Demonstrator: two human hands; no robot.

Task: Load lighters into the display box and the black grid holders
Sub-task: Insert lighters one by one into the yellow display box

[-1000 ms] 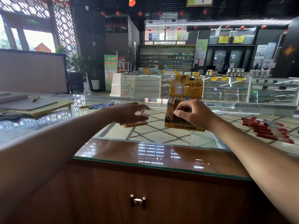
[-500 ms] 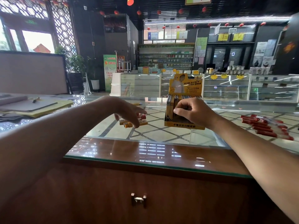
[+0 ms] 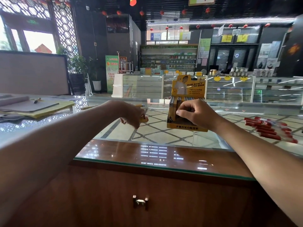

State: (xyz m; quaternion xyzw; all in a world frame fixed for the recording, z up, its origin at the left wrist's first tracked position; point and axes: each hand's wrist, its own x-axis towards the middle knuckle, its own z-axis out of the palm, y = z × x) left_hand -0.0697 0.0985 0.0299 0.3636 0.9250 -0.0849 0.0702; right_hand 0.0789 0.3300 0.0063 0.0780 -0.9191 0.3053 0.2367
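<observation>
Head view: left hand (image 3: pixel 133 115) curls down, pinching a yellow lighter (image 3: pixel 145 119) on the glass counter (image 3: pixel 164 135). Just right, the box (image 3: pixel 186 126) stands upright; right hand (image 3: pixel 197 114) pinches a boxed lighter (image 3: pixel 174 110). Red lighters (image 3: pixel 268 130) lie far right.

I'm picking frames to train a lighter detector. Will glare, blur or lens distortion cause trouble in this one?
Head view: the glass countertop reflects ceiling lights, cluttering the area around the yellow lighters at the left hand. Head view: the window is blown out white. Head view: wide-angle bending curves the edges, and the red lighters far right look smeared; the display box is fairly sharp.
</observation>
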